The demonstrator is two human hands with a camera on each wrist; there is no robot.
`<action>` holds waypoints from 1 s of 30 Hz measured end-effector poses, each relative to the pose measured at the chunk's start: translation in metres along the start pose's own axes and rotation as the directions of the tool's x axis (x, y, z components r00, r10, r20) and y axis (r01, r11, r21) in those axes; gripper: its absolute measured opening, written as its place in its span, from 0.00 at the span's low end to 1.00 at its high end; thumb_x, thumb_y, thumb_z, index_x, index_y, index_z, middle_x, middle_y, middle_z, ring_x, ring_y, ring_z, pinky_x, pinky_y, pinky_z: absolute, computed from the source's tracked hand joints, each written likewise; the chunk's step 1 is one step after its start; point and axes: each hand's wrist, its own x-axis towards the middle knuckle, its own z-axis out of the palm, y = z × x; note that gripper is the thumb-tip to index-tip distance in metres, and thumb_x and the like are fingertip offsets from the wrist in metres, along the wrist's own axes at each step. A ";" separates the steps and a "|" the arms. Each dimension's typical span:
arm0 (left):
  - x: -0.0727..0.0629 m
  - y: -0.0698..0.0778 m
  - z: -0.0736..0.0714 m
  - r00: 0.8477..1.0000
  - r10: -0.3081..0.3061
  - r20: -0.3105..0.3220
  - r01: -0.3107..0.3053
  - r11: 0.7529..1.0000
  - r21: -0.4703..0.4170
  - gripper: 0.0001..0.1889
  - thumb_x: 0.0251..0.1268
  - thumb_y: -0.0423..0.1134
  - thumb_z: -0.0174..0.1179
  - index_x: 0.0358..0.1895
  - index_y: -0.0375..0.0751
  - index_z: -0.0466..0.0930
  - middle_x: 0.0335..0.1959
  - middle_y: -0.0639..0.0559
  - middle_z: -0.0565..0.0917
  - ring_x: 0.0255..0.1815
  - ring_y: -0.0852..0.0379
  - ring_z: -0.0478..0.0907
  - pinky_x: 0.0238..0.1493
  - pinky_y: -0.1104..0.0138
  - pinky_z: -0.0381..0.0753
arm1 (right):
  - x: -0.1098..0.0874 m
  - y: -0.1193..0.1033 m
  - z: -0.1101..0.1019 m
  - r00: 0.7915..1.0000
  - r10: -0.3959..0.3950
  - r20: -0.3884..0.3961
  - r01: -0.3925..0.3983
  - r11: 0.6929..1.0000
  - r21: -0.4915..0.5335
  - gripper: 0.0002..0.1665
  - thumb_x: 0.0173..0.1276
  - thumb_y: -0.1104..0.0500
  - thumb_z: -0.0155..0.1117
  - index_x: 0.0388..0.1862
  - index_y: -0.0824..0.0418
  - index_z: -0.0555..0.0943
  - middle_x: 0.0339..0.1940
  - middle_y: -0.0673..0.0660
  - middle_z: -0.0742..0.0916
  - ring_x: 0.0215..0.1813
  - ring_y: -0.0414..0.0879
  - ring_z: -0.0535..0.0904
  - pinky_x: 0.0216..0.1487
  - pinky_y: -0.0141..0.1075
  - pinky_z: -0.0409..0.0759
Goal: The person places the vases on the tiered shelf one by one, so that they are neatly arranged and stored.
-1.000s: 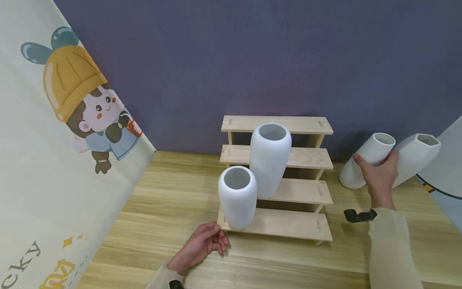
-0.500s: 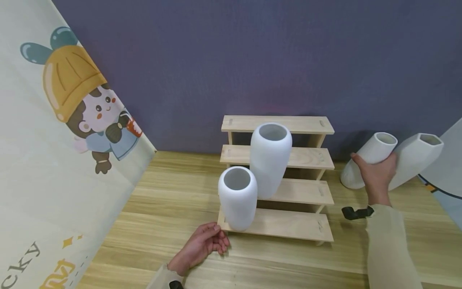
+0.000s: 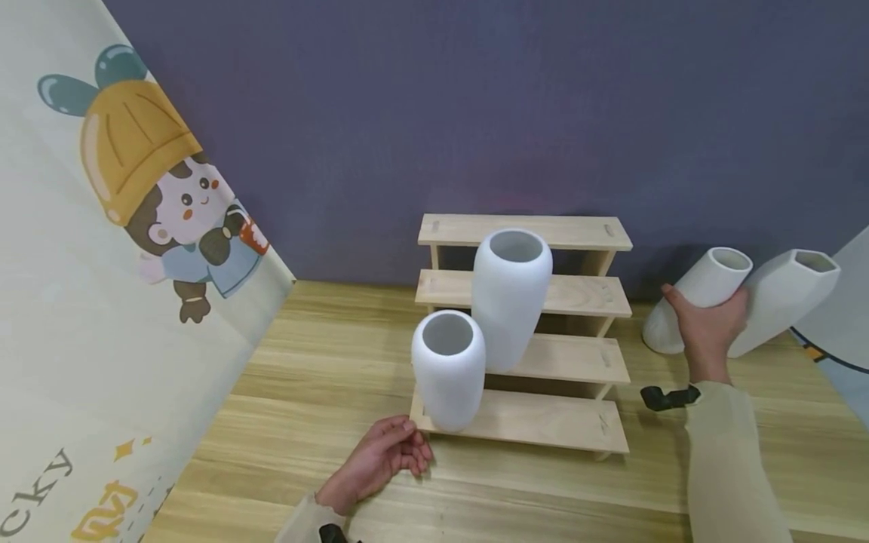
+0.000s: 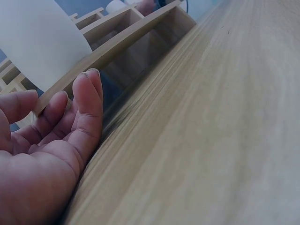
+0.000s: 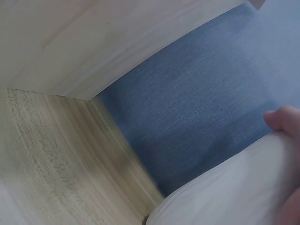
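In the head view my right hand (image 3: 713, 332) grips a white round-mouthed vase (image 3: 711, 277) at the far right, thumb on its left side. Its base seems to be on the table. A white vase with an angular mouth (image 3: 787, 298) is just right of that hand. My left hand (image 3: 380, 461) pinches the front left corner of a stepped wooden rack (image 3: 557, 418); the left wrist view shows thumb above and fingers below the lowest board (image 4: 108, 54). On this board stands a short white vase (image 3: 448, 388). A taller white vase (image 3: 509, 302) stands one step higher.
A dark blue backdrop (image 3: 475, 113) rises behind the wood-grain table (image 3: 326, 377). At the left is a pale panel (image 3: 61, 264) with a printed cartoon figure (image 3: 176, 188). Another pale printed surface (image 3: 849, 309) borders the table at the right.
My right hand and forearm have shifted slightly left against the two right-hand vases, still gripping the round-mouthed one. The view has drifted a little. My left hand stays at the rack's corner.
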 end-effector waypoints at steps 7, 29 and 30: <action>0.002 0.001 0.000 1.000 0.012 0.005 -0.012 1.000 0.001 0.18 0.84 0.35 0.34 0.43 0.42 0.77 0.39 0.53 0.89 0.38 0.63 0.86 0.39 0.74 0.86 | 0.002 0.001 0.001 1.000 0.013 0.004 -0.013 1.000 0.008 0.54 0.53 0.45 0.75 0.76 0.41 0.58 0.61 0.37 0.70 0.60 0.32 0.66 0.71 0.34 0.68; 0.000 0.001 0.001 1.000 -0.008 -0.022 0.009 1.000 0.012 0.17 0.84 0.36 0.36 0.42 0.43 0.77 0.38 0.54 0.89 0.38 0.63 0.86 0.38 0.74 0.86 | -0.006 -0.003 -0.006 1.000 -0.017 0.010 0.017 1.000 -0.016 0.56 0.55 0.45 0.73 0.78 0.40 0.53 0.68 0.41 0.70 0.69 0.44 0.66 0.75 0.37 0.66; 0.000 0.001 0.001 1.000 -0.008 -0.022 0.009 1.000 0.011 0.16 0.84 0.37 0.36 0.42 0.43 0.77 0.38 0.53 0.89 0.38 0.63 0.86 0.38 0.74 0.86 | -0.006 -0.003 -0.006 1.000 -0.018 0.010 0.018 1.000 -0.018 0.56 0.55 0.45 0.73 0.78 0.39 0.53 0.68 0.41 0.70 0.69 0.44 0.66 0.75 0.37 0.66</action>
